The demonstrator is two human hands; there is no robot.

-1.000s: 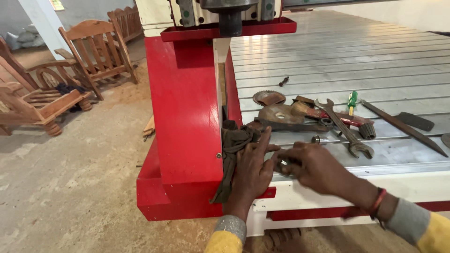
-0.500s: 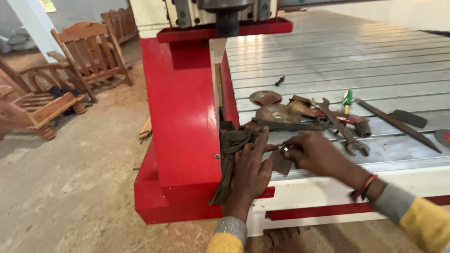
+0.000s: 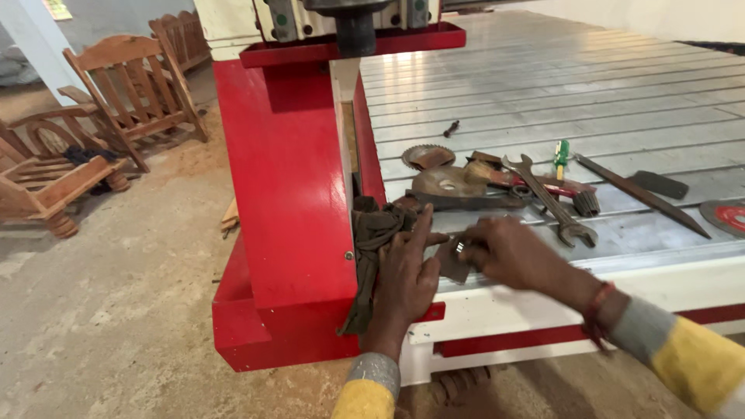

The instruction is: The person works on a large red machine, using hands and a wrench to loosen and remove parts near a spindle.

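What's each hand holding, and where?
Right hand pinches a small metal piece by its right end; left hand lies flat beside it, holding nothing.

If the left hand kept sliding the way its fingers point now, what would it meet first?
The left hand points up and slightly right across the grey slotted metal machine bed. First in that line is probably the rusty flat metal tool just past its fingers, though depth is hard to judge.
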